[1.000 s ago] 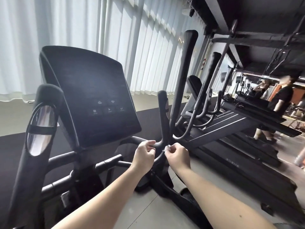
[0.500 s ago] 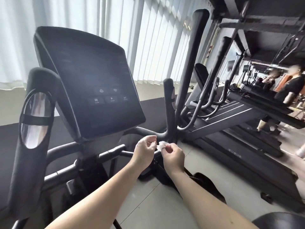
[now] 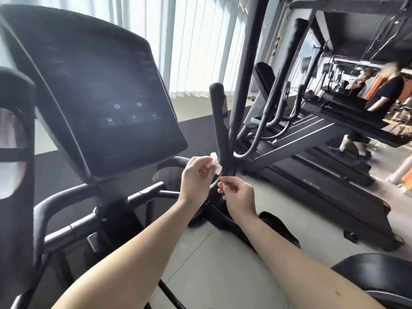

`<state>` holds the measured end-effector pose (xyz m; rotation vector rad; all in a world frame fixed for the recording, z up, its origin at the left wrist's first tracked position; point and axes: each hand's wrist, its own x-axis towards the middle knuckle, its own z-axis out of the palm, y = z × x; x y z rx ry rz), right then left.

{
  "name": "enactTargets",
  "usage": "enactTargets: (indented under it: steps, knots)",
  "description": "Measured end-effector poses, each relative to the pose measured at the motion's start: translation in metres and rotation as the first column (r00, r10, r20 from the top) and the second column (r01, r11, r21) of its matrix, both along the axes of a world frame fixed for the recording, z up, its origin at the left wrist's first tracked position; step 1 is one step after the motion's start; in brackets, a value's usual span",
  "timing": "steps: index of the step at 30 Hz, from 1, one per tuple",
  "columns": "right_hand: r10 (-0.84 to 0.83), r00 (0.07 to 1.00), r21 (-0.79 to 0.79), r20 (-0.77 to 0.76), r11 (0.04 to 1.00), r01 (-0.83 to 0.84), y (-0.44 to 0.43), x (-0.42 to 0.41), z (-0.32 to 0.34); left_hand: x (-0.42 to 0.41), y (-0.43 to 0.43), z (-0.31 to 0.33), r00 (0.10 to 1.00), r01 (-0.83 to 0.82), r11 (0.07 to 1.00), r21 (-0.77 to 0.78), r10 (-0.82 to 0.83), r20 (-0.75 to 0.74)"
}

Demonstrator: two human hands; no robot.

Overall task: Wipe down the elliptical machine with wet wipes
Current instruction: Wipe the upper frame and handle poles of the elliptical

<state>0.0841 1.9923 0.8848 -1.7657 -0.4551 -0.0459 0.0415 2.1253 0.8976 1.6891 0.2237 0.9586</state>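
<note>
Pale vertical blinds [image 3: 200, 41] fill the window wall ahead of me, bright with daylight, and grey floor tiles [image 3: 223, 275] run beneath the gym equipment. From my feed, the elliptical machine [image 3: 124, 197] takes up the left half of the view. Its dark console [image 3: 100, 97] tilts back toward the camera, with a few faint icons on the lower part of the screen. A padded left grip [image 3: 15, 152] with a shiny oval plate stands at the left edge. The short right grip [image 3: 219, 121] rises upright just right of the console and curves at its foot into a horizontal bar.

Both bare arms reach forward to that curve. The left hand [image 3: 196, 179] pinches a small folded white wet wipe [image 3: 215, 166] between thumb and fingertips, holding it up just beside the lower bend of the right grip. I cannot tell whether the wipe touches the bar. The right hand [image 3: 239, 195] sits slightly lower and to the right, apart from the wipe. Its fingers are curled and its thumb and forefinger tips are drawn close together, and I see nothing between them.

Behind the grip, a long swing arm [image 3: 247, 74] runs up out of the frame. A row of treadmills [image 3: 312, 175] stretches away on the right, where a blurred person in black [image 3: 383, 101] stands on one. A rounded black pad [image 3: 379, 277] shows at the lower right corner.
</note>
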Motion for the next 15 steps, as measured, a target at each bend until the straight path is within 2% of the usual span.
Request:
enactTargets:
  steps: [3, 6, 10, 12, 13, 15]
  knots:
    - [0.024, 0.999, -0.024, -0.023, 0.999, -0.024, -0.003, 0.002, -0.006, 0.011, -0.005, 0.005, 1.0, 0.009, 0.997, 0.074, -0.011, 0.018]
    - [0.023, 0.999, -0.038, -0.024, 0.999, -0.023, -0.004, 0.006, -0.011, 0.018, 0.004, -0.011, 0.994, -0.077, 0.985, 0.152, 0.088, -0.07]
    - [0.007, 0.998, -0.065, -0.061, 0.998, -0.011, -0.008, 0.014, -0.021, 0.018, 0.029, -0.029, 0.943, -0.272, 0.96, 0.064, 0.279, -0.181]
    - [0.006, 0.997, -0.086, -0.078, 0.996, -0.013, -0.011, 0.019, -0.027, 0.02, 0.029, -0.031, 0.925, -0.322, 0.945, 0.061, 0.327, -0.191]
    - [0.009, 0.996, -0.095, -0.086, 0.995, -0.017, -0.011, 0.021, -0.03, 0.021, 0.024, -0.029, 0.931, -0.321, 0.944, 0.073, 0.328, -0.161]
    - [0.01, 0.994, -0.1, -0.105, 0.995, -0.021, -0.012, 0.023, -0.033, 0.019, 0.008, -0.028, 0.969, -0.215, 0.966, 0.144, 0.23, -0.092]
